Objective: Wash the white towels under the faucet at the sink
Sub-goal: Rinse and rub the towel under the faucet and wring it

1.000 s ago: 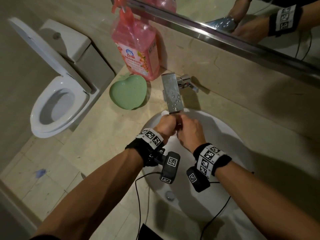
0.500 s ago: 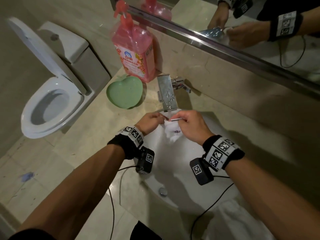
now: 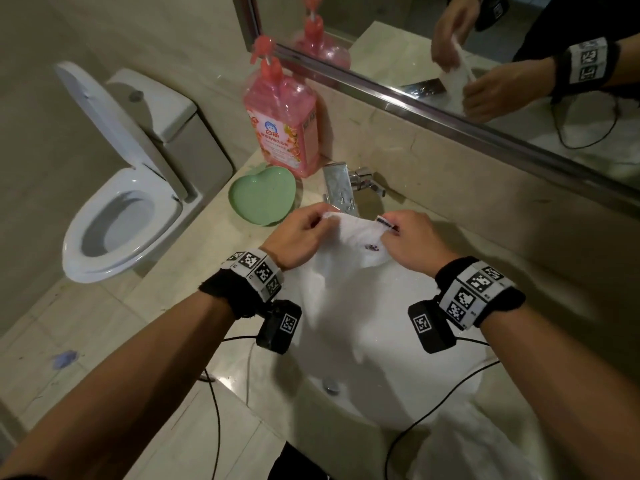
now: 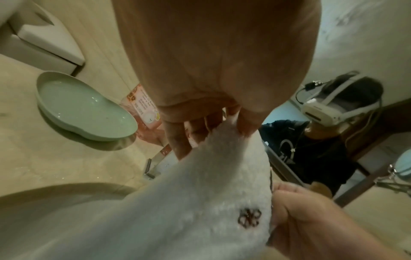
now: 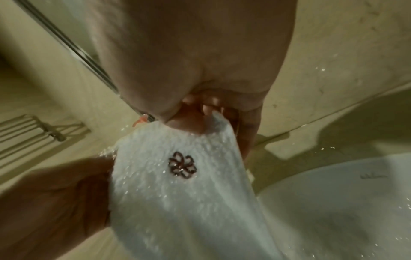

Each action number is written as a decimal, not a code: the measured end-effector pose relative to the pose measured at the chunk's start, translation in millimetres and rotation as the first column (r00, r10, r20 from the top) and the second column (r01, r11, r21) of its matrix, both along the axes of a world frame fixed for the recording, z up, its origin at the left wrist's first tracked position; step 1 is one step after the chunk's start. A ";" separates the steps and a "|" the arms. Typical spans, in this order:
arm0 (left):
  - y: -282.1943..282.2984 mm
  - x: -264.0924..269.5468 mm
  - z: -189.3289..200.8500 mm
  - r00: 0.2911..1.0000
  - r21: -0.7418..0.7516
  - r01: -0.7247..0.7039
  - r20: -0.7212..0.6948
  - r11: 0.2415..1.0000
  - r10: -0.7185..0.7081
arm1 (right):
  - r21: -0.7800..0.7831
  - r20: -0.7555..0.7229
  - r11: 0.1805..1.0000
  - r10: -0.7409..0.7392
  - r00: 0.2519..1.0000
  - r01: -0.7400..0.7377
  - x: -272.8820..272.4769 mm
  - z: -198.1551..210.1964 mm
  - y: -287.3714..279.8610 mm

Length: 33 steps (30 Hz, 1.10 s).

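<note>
Both hands pinch the towel by its top corners, left hand and right hand, fingers curled on cloth. Spread just below the faucet over the sink, likely so water reaches the whole sheet.

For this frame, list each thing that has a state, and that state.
white towel: spread by its top edge between both hands, hanging into the sink.
left hand: grip pinches one top corner.
right hand: grip pinches the other corner, by the label.
faucet: cannot tell if running.
toilet: lid up.
green dish: holds no soap.
</note>
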<state>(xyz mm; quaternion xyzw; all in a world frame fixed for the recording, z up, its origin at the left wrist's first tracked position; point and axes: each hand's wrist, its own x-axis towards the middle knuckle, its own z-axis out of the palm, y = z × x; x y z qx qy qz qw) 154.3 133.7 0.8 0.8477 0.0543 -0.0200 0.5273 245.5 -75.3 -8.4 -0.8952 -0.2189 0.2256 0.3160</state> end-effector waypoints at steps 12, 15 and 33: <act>0.4 15.1 -81.2 0.906 -0.101 -0.123 -0.417 0.987 0.070 | 0.069 -0.364 0.943 -0.280 0.888 0.325 5.7 -55.2 0.4; -9.6 35.3 -95.8 0.928 0.010 -0.094 -0.361 0.995 0.092 | 0.064 -0.353 0.939 -0.296 0.888 0.339 14.5 -66.5 -4.8; 12.9 24.7 -71.0 0.932 -0.241 -0.240 -0.328 0.940 0.154 | 0.106 -0.241 0.964 -0.213 0.947 0.244 27.0 -98.6 11.4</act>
